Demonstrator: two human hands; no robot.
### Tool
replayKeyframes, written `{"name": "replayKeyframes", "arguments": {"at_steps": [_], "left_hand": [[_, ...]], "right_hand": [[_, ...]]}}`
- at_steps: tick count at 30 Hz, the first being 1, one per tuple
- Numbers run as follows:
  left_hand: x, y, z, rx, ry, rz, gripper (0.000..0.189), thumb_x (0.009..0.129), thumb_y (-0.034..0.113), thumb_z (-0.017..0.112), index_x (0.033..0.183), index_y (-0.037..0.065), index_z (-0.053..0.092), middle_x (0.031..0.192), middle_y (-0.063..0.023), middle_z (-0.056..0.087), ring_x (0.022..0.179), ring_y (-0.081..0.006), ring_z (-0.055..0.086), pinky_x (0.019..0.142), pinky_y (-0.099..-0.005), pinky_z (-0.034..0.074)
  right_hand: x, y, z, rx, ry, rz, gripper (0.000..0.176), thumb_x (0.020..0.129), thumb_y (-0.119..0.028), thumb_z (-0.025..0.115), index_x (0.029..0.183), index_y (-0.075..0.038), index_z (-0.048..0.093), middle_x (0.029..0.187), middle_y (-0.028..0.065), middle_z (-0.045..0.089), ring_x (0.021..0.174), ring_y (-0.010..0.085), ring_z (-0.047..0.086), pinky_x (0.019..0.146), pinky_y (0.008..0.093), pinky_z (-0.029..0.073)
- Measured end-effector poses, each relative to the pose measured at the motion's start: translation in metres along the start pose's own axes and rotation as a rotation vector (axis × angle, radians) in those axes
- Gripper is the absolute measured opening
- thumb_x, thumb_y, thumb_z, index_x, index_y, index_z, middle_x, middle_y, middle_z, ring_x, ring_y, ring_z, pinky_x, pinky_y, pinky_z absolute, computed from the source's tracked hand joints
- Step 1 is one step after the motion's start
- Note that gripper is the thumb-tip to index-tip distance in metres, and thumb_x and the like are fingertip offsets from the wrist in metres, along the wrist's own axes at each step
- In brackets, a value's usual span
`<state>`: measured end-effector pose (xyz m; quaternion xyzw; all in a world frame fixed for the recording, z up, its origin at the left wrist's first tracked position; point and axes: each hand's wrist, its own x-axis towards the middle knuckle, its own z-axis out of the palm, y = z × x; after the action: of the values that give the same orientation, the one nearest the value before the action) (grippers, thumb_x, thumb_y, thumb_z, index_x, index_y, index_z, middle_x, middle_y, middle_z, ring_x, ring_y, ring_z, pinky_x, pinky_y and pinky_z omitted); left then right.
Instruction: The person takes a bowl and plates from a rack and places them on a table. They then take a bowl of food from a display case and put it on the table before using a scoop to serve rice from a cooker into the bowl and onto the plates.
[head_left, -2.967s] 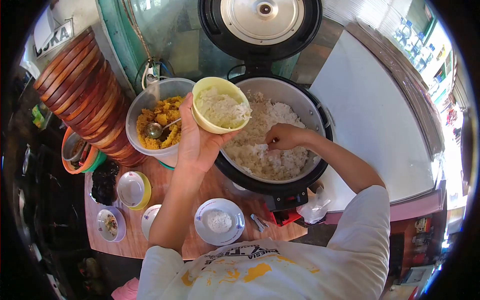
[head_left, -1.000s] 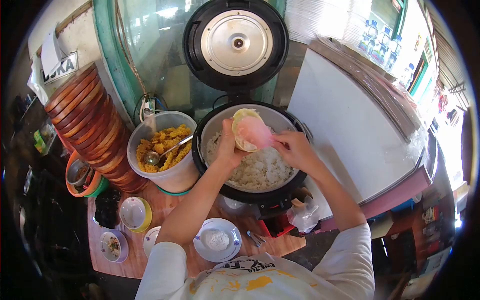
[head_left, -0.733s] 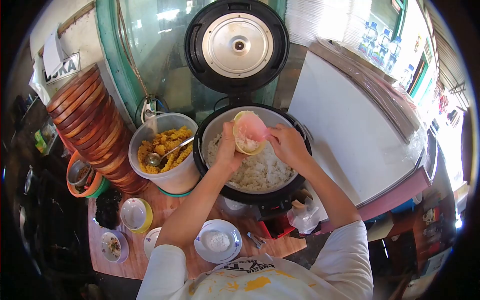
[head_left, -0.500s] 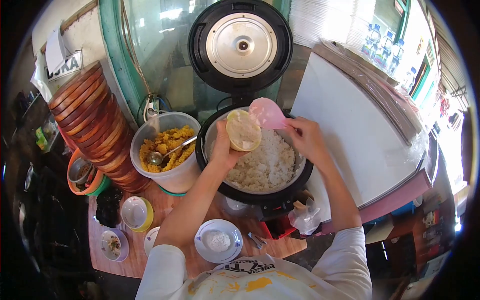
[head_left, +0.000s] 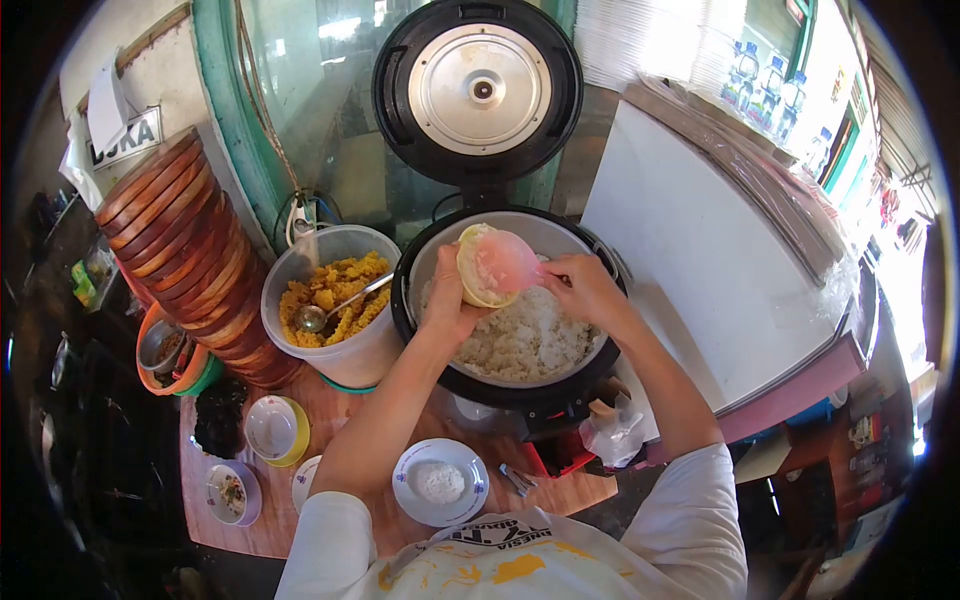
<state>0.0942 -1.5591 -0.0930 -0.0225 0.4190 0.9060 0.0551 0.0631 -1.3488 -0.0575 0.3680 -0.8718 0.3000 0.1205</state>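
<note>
My left hand is wrapped round a small yellow bowl with white rice in it, tilted above the open rice cooker. In my right hand is the handle of a pink rice paddle. The paddle's flat blade lies over the bowl's mouth and hides part of the rice there. Below both hands, white rice fills much of the cooker's pot. The round lid stands raised behind it.
A tub of yellow rice with a ladle stands left of the cooker, beside stacked wooden bowls. Nearer are a plate with a rice mound and small bowls. A white surface is at right.
The pink paddle has moved down and left, from the bowl's upper right edge to over its mouth. My right hand has shifted the same way.
</note>
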Motion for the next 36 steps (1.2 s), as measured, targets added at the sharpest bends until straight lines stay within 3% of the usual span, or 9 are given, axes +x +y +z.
{"name": "replayKeyframes", "arguments": {"at_steps": [7,13,17,20,22,25,29,32,36], "left_hand": [[-0.012,0.009,0.008,0.071,-0.006,0.043,0.066,0.092,0.068,0.021,0.134,0.022,0.041,0.134,-0.0056,0.047,0.124,-0.0271,0.047,0.095,-0.0529,0.043],[-0.002,0.008,-0.002,0.011,-0.038,0.033,0.065,0.093,0.066,0.018,0.134,0.020,0.042,0.132,-0.0061,0.049,0.121,-0.0280,0.049,0.094,-0.0533,0.044],[-0.013,0.016,0.010,0.042,-0.017,0.039,0.065,0.094,0.064,0.017,0.133,0.018,0.042,0.133,-0.0064,0.048,0.122,-0.0283,0.048,0.093,-0.0530,0.044],[-0.010,0.012,0.006,0.000,-0.016,0.044,0.060,0.093,0.064,0.030,0.128,0.018,0.045,0.127,-0.0048,0.053,0.116,-0.0232,0.053,0.089,-0.0499,0.048],[-0.010,0.012,0.005,-0.007,-0.031,0.001,0.062,0.094,0.064,0.023,0.131,0.019,0.043,0.132,-0.0061,0.049,0.120,-0.0274,0.050,0.092,-0.0531,0.044],[-0.019,0.022,0.015,0.006,0.006,-0.013,0.064,0.094,0.065,0.020,0.133,0.019,0.042,0.135,-0.0069,0.047,0.123,-0.0301,0.047,0.094,-0.0559,0.042],[-0.023,0.020,0.017,-0.007,0.029,0.038,0.065,0.090,0.068,0.028,0.130,0.020,0.047,0.131,-0.0037,0.052,0.118,-0.0232,0.051,0.093,-0.0493,0.044],[-0.023,0.023,0.011,-0.061,-0.065,0.003,0.065,0.090,0.069,0.029,0.130,0.020,0.046,0.131,-0.0039,0.051,0.119,-0.0244,0.051,0.094,-0.0497,0.043],[-0.030,0.032,0.012,-0.046,0.023,0.082,0.063,0.090,0.069,0.029,0.128,0.022,0.046,0.129,-0.0039,0.051,0.119,-0.0246,0.051,0.094,-0.0508,0.043]], "right_hand": [[0.014,-0.026,-0.035,0.352,-0.194,0.466,0.022,0.088,-0.018,0.061,0.101,-0.004,0.070,0.061,-0.0028,0.047,0.053,0.0067,0.040,0.050,0.0249,0.038],[0.014,-0.025,-0.002,0.200,-0.368,0.343,0.023,0.090,-0.021,0.061,0.099,-0.003,0.071,0.060,0.0001,0.051,0.054,0.0079,0.041,0.051,0.0264,0.038],[0.017,-0.007,0.002,0.116,-0.227,0.234,0.022,0.089,-0.021,0.062,0.100,-0.003,0.069,0.061,0.0065,0.057,0.054,0.0108,0.044,0.053,0.0301,0.041],[0.013,-0.008,-0.009,0.025,-0.177,0.208,0.021,0.089,-0.021,0.061,0.100,-0.004,0.068,0.061,0.0120,0.056,0.054,0.0124,0.044,0.054,0.0315,0.041],[0.010,-0.009,-0.019,-0.033,-0.117,0.165,0.021,0.088,-0.021,0.061,0.099,-0.004,0.068,0.060,0.0141,0.053,0.053,0.0128,0.043,0.054,0.0313,0.041],[0.012,-0.021,-0.040,-0.093,-0.006,0.316,0.022,0.088,-0.021,0.061,0.099,-0.004,0.067,0.060,0.0152,0.049,0.054,0.0126,0.042,0.054,0.0309,0.041],[0.005,-0.017,-0.022,0.037,-0.055,0.232,0.022,0.087,-0.020,0.061,0.098,-0.002,0.067,0.060,0.0132,0.050,0.055,0.0106,0.042,0.054,0.0298,0.041],[0.003,-0.011,-0.021,0.026,-0.017,0.241,0.021,0.087,-0.018,0.062,0.100,-0.002,0.067,0.061,0.0134,0.052,0.058,0.0086,0.044,0.055,0.0292,0.041],[-0.008,-0.011,-0.024,0.070,0.046,0.272,0.022,0.087,-0.017,0.062,0.101,0.000,0.067,0.065,0.0147,0.058,0.062,0.0074,0.050,0.060,0.0282,0.044]]}}
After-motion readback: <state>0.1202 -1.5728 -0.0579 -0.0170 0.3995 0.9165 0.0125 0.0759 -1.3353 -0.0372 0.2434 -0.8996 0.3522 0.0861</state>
